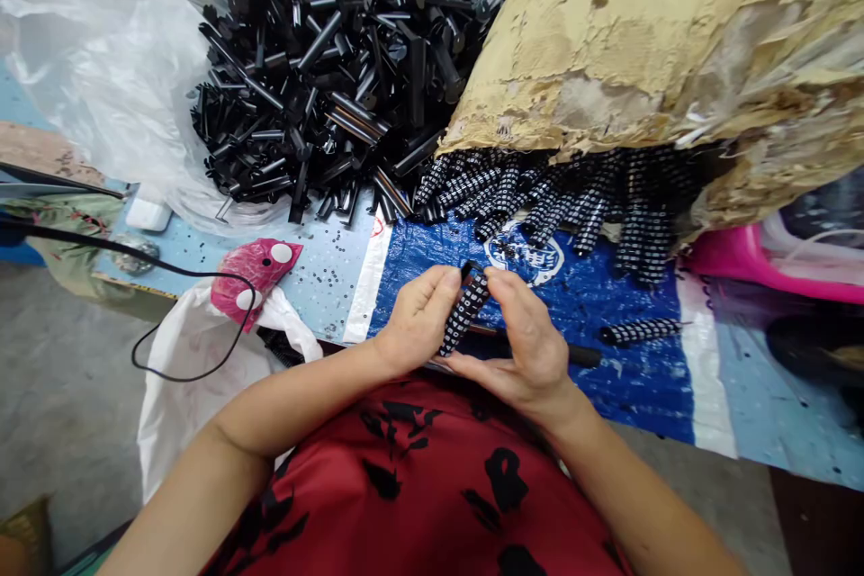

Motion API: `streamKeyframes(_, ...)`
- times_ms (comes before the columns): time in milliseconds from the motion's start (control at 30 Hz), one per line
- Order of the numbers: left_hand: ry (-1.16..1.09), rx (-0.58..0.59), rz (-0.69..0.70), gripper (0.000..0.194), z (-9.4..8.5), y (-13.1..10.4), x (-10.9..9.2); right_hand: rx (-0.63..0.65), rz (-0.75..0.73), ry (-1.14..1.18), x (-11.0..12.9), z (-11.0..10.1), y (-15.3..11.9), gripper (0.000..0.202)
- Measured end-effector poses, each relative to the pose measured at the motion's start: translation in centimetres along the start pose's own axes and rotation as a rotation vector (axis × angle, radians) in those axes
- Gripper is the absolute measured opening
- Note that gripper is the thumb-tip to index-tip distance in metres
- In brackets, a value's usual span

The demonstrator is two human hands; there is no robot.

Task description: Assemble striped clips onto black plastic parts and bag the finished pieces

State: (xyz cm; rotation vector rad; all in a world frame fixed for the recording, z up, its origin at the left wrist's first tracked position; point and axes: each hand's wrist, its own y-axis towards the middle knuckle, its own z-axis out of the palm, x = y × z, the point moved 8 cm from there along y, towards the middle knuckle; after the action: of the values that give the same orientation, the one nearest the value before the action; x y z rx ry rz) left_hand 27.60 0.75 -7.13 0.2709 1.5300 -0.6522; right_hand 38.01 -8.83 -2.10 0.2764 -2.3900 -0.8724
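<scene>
Here, both hands (419, 313) (530, 337) hold white-marked cylinder (464, 317); emblem (532, 259) unreadable

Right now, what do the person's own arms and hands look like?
The left hand and right hand wear no gloves. The left arm and right arm show no sleeves in view. Between them lies a red garment with black patches.

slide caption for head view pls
Left hand and right hand hold a patterned cylinder near a heap of black parts.

2 patterned cylinders (465, 315) (641, 332) apart from the bunch (634, 243), 1 yellow sack (607, 36), 1 pink pouch (236, 270); piled black pieces (351, 81) uncountable.
</scene>
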Motion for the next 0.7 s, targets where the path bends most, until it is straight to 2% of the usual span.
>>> streamKeyframes(133,-0.122,0.057,-0.032,0.047,0.2,0.2,0.1,0.014,0.001,-0.087,0.3,0.2,-0.2,0.103)
streamKeyframes(267,-0.248,0.156,-0.16,0.048,0.1,0.2,1.6,0.113,0.018,-0.121,0.2,1.1,-0.5,0.1)
streamKeyframes(367,-0.278,0.201,-0.232,0.049,-0.1,0.2,2.9,0.141,0.061,-0.097,-0.2,1.6,-0.9,0.104)
streamKeyframes(433,-0.228,0.201,-0.192,0.047,-0.9,0.5,3.1,0.161,0.093,-0.081,-0.7,1.8,-1.5,0.109)
streamKeyframes(500,-0.023,0.126,-0.015,0.04,-3.0,1.0,2.2,0.204,0.138,-0.133,-1.6,1.8,-2.6,0.098)
streamKeyframes(600,0.462,-0.018,0.273,0.028,-6.8,1.3,0.1,0.313,0.193,-0.285,-2.8,1.6,-4.5,0.039)
streamKeyframes(633,0.607,-0.024,0.307,0.025,-7.6,1.4,-0.2,0.332,0.2,-0.31,-3.0,1.4,-4.8,0.022)
streamKeyframes(700,0.815,0.024,0.291,0.022,-8.7,1.7,-0.2,0.303,0.207,-0.289,-3.0,0.7,-4.6,0.011)
